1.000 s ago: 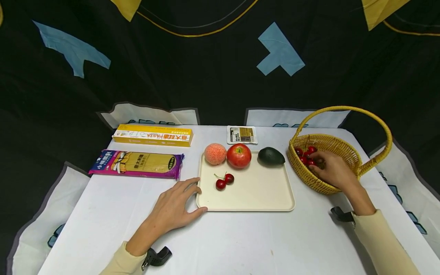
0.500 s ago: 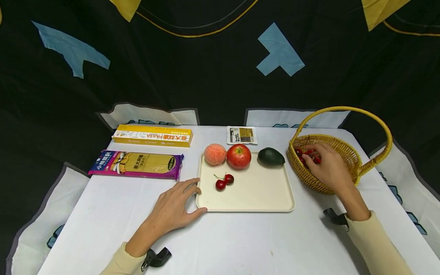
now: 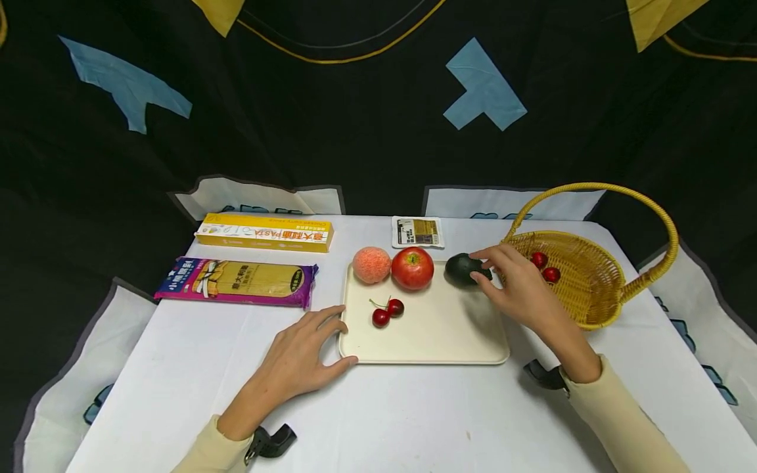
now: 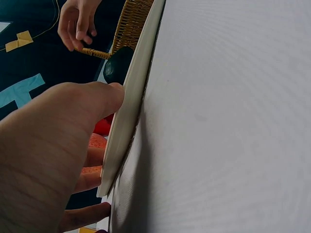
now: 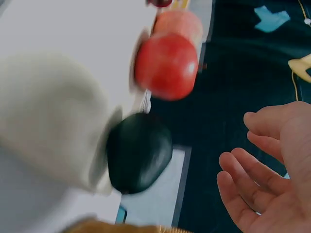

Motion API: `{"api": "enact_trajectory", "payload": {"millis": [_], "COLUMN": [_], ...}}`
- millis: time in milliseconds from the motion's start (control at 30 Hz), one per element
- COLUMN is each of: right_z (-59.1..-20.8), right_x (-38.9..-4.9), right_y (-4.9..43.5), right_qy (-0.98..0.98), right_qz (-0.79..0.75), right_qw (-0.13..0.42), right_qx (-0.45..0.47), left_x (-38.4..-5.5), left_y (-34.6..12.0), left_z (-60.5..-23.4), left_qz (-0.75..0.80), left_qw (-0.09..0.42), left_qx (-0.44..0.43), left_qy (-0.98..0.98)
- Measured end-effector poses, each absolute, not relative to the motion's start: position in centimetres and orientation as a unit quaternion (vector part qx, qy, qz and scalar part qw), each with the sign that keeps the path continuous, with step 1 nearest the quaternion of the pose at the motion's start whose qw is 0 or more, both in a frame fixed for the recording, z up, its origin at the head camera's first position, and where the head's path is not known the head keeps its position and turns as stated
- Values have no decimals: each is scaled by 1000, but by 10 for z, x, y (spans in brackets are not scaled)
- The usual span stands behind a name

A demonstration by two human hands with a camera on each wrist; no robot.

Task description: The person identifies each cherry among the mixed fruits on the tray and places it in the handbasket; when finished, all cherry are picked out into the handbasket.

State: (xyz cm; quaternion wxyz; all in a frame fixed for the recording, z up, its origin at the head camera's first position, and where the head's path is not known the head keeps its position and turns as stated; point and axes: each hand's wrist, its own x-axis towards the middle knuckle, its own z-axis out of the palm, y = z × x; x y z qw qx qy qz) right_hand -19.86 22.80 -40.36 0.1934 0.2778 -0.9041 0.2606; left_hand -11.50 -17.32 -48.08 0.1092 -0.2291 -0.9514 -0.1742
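My left hand [image 3: 304, 355] rests at the near left corner of a cream tray [image 3: 434, 345], fingers spread, with the thumb and fingertips touching its rim. My right hand [image 3: 523, 289] hovers over the tray's right side, fingers loosely bent around air beside a dark green avocado [image 3: 463, 270]. In the right wrist view that hand [image 5: 265, 170] holds nothing, and the avocado [image 5: 139, 153] is apart from it. A red apple [image 3: 412, 268] and a fuzzy peach [image 3: 371, 265] sit along the tray's back, with two stemmed cherries [image 3: 381, 318] in front of them.
A yellow wicker basket [image 3: 591, 289] with a tall handle stands at right; two cherries [image 3: 551, 274] show inside and my right hand hides part of it. A yellow pasta box [image 3: 264, 233] and a purple noodle pack [image 3: 236, 282] lie at left. Behind the tray is a small sachet [image 3: 417, 232].
My right hand has come out of the basket and moved left to beside the avocado. Several cherries were visible near the hand in the basket before. The left hand keeps its place.
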Motion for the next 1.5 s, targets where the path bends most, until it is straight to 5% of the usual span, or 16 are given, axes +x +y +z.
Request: {"api": "enact_trajectory", "payload": {"millis": [733, 1500], "right_z": [-426, -448], "right_x": [-188, -188], "right_y": [149, 118], "right_qy": [-905, -905], "right_qz": [261, 223], "right_qw": [54, 21], "right_qx": [332, 362], "left_x": [-115, -115], "left_y": [-173, -174], "left_z": [-482, -481], "left_qz": [-175, -176], "left_qw": [109, 117], "left_qx": [-230, -236], "left_qy": [-951, -948]}}
